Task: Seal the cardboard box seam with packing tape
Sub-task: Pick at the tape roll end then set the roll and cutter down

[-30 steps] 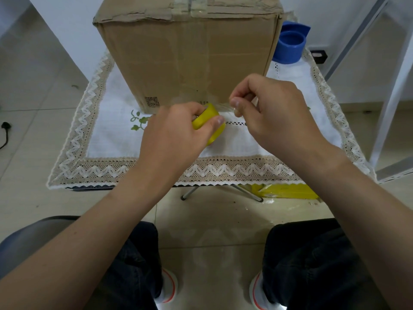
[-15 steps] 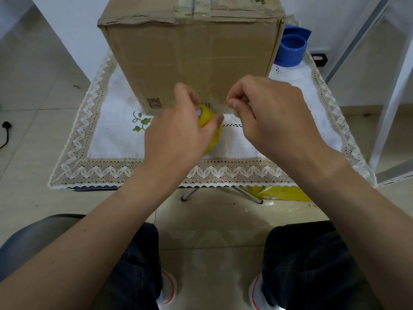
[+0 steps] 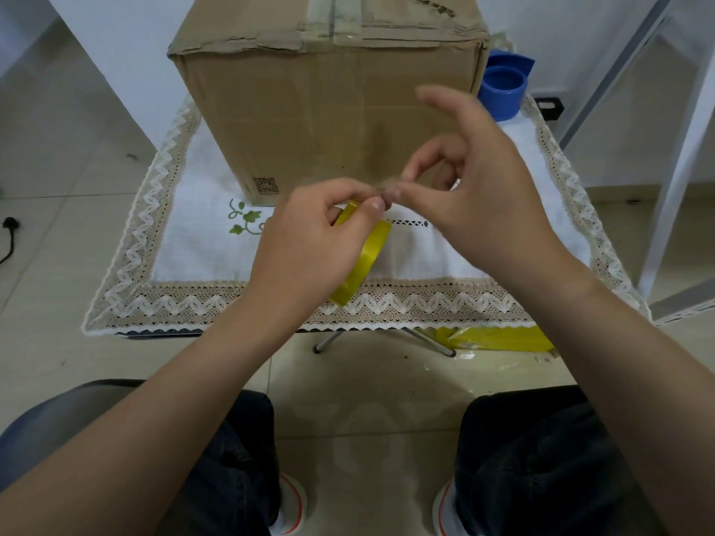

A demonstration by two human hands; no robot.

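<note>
A large brown cardboard box (image 3: 309,110) stands upright on the small table, its taped top seam (image 3: 332,17) facing up. My left hand (image 3: 309,245) grips a yellow roll of packing tape (image 3: 363,265) in front of the box's lower edge, thumb on the rim. My right hand (image 3: 476,191) pinches the clear loose tape end (image 3: 390,187) between thumb and forefinger right beside my left thumb, with the other fingers spread. Both hands are held just short of the box's front face.
A white cloth with a lace border (image 3: 162,303) covers the table. A blue plastic container (image 3: 503,87) sits behind the box at the right. Yellow packaging (image 3: 499,338) lies on the tiled floor under the table. White shelf legs (image 3: 673,179) rise at the right.
The roll has come down and toward me, away from the box face. My right hand's fingers have spread while still pinching the tape end. The camera view has tilted slightly.
</note>
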